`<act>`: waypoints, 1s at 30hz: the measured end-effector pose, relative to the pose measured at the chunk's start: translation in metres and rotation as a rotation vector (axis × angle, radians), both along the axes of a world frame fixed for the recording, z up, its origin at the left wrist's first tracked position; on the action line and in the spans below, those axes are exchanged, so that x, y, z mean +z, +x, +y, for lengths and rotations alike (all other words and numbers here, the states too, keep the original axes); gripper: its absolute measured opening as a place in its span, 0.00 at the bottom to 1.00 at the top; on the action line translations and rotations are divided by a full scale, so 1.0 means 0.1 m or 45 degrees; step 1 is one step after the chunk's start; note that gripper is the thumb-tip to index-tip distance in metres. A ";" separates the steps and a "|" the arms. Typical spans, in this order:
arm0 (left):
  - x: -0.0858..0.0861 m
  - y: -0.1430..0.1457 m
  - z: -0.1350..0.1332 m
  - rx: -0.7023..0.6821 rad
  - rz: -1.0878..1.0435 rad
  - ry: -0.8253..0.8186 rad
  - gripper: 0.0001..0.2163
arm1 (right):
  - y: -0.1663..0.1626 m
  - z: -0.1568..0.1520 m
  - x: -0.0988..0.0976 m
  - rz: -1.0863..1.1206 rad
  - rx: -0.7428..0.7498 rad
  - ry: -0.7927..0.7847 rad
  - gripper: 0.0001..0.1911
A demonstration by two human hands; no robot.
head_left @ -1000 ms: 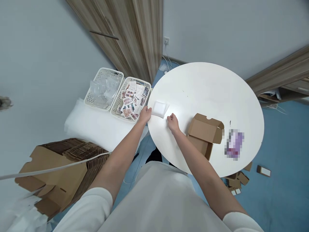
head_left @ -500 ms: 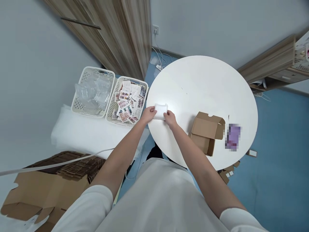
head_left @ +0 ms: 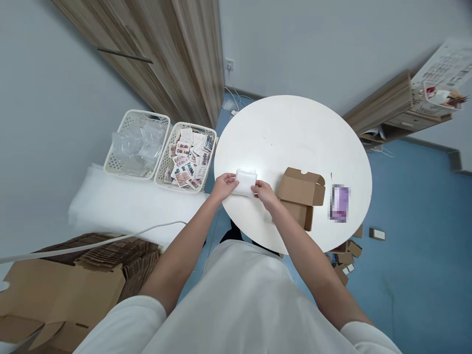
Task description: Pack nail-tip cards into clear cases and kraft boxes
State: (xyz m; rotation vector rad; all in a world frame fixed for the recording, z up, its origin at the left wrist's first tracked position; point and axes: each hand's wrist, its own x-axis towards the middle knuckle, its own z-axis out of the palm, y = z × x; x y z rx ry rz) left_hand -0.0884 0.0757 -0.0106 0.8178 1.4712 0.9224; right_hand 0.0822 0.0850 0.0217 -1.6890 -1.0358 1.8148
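A small white wrapped packet (head_left: 245,182) is held over the left edge of the round white table (head_left: 295,128). My left hand (head_left: 224,187) grips its left side between thumb and fingers. On its right side, my right hand (head_left: 264,191) pinches the edge. What lies inside the wrapping is hidden. To the right of my right hand, an open brown cardboard box (head_left: 300,191) rests on the table with its lid folded back.
Left of the table stand a basket of carded nail sets (head_left: 188,157) and a basket of clear plastic bags (head_left: 138,142). White foam wrap (head_left: 110,201) lies before them, with stacked flat cardboard (head_left: 136,265) below. A blurred purple item (head_left: 339,203) lies beyond the box.
My view has shifted, so the table and box sit further left in the picture. Both hands still hold the packet, with the left fingers now spread a little more over its edge.
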 end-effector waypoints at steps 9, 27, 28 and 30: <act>0.23 1.09 -0.45 -0.239 0.128 0.212 0.13 | 1.28 -0.56 0.26 0.060 0.016 0.154 0.18; 0.03 2.01 -0.63 -0.551 0.709 0.054 0.07 | 2.03 -0.85 -0.13 -0.766 0.257 0.390 0.12; 0.03 2.00 -0.64 -0.574 0.727 0.046 0.08 | 2.04 -0.85 -0.14 -0.775 0.274 0.382 0.12; 0.03 2.00 -0.65 -0.624 0.747 0.031 0.10 | 2.04 -0.85 -0.16 -0.794 0.314 0.363 0.12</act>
